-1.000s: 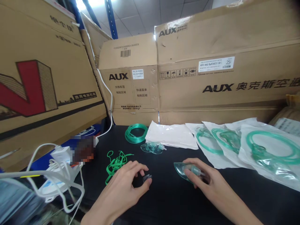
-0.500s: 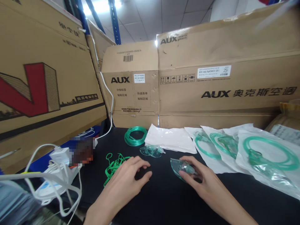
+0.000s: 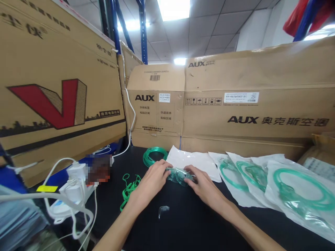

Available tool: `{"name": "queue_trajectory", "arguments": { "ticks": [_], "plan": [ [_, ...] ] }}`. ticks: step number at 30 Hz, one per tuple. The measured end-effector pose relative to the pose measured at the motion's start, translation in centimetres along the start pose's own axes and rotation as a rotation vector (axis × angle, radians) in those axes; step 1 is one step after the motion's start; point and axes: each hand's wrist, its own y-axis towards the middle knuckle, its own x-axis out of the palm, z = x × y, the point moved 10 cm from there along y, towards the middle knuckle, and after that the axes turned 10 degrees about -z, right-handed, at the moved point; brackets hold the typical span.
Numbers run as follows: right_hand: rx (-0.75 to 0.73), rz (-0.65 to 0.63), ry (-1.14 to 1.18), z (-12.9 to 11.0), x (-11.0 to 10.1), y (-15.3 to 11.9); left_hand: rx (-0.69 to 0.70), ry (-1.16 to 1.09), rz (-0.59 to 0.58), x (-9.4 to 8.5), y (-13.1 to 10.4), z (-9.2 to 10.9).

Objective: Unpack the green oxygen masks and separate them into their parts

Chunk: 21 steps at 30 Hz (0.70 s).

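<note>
Both hands meet at the clear green masks on the black tabletop.
On my head feed, the masks lie directly between the left hand and the right hand, long axis running side to side, just in front of the white packet. I see the right thumb and fingers pinching the right end; the left fingertips are at the left end, though I can't tell whether they grip. Neither hand looks nearer.
</note>
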Motion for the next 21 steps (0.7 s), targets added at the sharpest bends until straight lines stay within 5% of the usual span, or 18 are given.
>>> {"name": "queue_trajectory", "arguments": {
  "ticks": [16, 21],
  "plan": [
    [-0.13, -0.017, -0.102, -2.1, 0.8, 0.0, -0.014, -0.01, -0.023, 0.5, 0.2, -1.1],
    [-0.031, 0.086, -0.155, -2.6, -1.3, -1.6, -0.01, 0.018, 0.132, -1.3, -0.7, 1.6]
  ]
}}
